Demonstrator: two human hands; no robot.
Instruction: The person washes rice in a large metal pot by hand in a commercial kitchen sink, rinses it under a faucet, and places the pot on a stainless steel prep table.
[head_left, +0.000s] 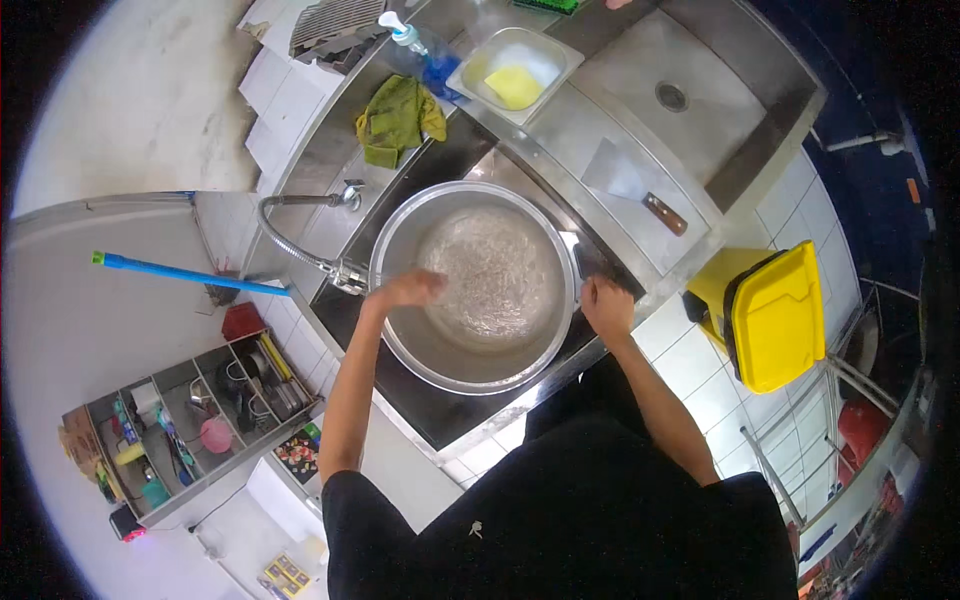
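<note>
A large round metal pot (480, 384) stands in the stainless steel sink (427, 416), with rippling clear water (491, 277) inside. Over the pot's left side is my left hand (411, 289), blurred, its fingers above the water; whether they hold anything is unclear. Just behind that wrist ends a flexible metal faucet (345, 274), its outlet hidden. At the pot's right side, my right hand (609, 306) is closed around the side handle (577, 264), which is mostly covered by the fingers.
Behind the pot are a green cloth (397, 120), a blue soap pump bottle (439, 71) and a metal pan (517, 112) holding a yellow sponge (514, 86). A wide scraper (664, 214) lies on the right ledge. A yellow bin (780, 322) stands right; shelving (202, 427) is left.
</note>
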